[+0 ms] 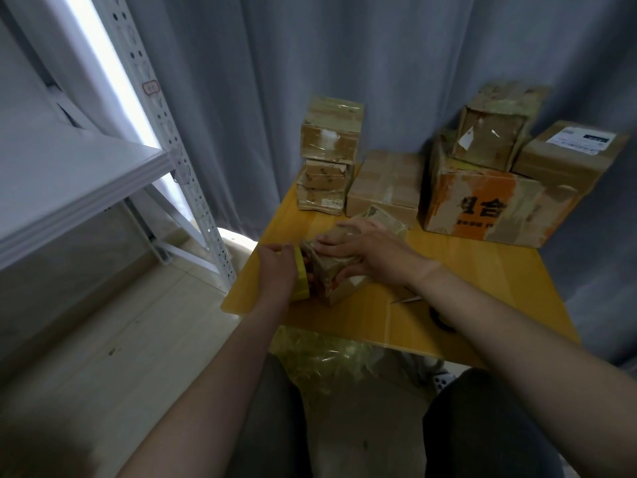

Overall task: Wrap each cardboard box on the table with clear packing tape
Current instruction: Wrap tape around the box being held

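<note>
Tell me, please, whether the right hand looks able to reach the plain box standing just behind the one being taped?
Probably yes. The right hand rests on the small box, and the plain box stands right beyond its fingers with nothing between them.

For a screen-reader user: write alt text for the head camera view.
A person's right hand presses down on a small cardboard box on a yellow table, while the left hand holds a yellow tape roll against the box's side. Several more boxes are stacked at the table's far edge, before a grey curtain.
</note>
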`<state>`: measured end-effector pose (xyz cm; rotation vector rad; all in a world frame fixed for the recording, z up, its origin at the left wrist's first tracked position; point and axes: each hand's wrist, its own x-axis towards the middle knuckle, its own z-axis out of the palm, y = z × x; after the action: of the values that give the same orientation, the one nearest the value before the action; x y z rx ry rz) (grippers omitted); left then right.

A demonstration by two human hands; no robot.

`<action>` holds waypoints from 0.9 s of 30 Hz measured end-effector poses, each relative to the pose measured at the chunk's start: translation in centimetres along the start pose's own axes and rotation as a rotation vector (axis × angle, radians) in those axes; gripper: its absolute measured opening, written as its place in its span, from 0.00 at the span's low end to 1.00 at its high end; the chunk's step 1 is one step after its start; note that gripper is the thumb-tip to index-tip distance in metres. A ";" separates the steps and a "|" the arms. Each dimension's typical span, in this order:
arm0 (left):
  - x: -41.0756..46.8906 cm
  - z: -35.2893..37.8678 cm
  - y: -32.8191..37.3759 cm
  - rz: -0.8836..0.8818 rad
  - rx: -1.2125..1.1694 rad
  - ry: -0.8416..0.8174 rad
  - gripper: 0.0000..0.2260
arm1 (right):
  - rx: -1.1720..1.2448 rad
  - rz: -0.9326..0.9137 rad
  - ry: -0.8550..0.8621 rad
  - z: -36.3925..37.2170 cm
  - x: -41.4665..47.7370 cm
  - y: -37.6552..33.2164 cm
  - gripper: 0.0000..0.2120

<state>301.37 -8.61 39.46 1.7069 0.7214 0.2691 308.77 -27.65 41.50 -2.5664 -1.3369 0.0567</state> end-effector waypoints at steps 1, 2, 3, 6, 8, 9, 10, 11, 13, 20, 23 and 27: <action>-0.2 -0.1 0.1 0.008 0.005 -0.004 0.16 | 0.025 0.021 -0.006 -0.1 -0.2 0.2 0.29; -0.4 -0.2 0.1 0.017 0.010 -0.007 0.16 | 0.073 0.058 -0.013 0.0 -0.4 0.4 0.29; -0.5 -0.2 0.0 0.021 0.014 -0.009 0.16 | 0.110 0.094 -0.013 0.1 -0.7 0.6 0.28; -0.8 0.0 -0.2 0.030 0.039 -0.012 0.16 | 0.071 0.094 0.023 0.1 -1.7 1.0 0.28; -1.0 0.0 -0.4 0.041 0.040 -0.010 0.16 | 0.082 0.100 0.038 0.0 -2.5 0.2 0.25; -0.9 0.0 -0.5 0.043 0.031 -0.013 0.16 | 0.129 0.148 0.050 0.0 -2.9 -0.5 0.24; -0.9 0.0 -0.5 0.039 0.027 -0.019 0.16 | 0.180 0.211 0.059 0.1 -3.0 -1.4 0.23; -0.8 -0.1 -0.5 0.039 0.020 -0.015 0.17 | 0.231 0.268 0.078 0.3 -3.0 -2.3 0.23; -1.0 -0.1 -0.4 0.026 0.005 -0.028 0.17 | 0.312 0.327 0.139 1.1 -2.3 -3.4 0.19; -0.9 -2.0 -0.6 -0.012 -0.016 -0.080 0.17 | 0.676 0.180 0.139 0.9 -2.8 -2.8 0.10; -0.7 -3.2 -1.0 -0.033 -0.075 -0.027 0.18 | 0.688 0.181 0.147 -0.3 -4.1 -2.6 0.16; -1.6 -3.7 -0.9 -0.073 -0.114 -0.012 0.13 | 0.640 0.295 0.379 -0.2 -3.8 -3.1 0.12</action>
<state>297.87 -6.47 39.94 1.5702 0.7440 0.2447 304.14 -29.06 42.07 -2.0621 -0.6544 0.0391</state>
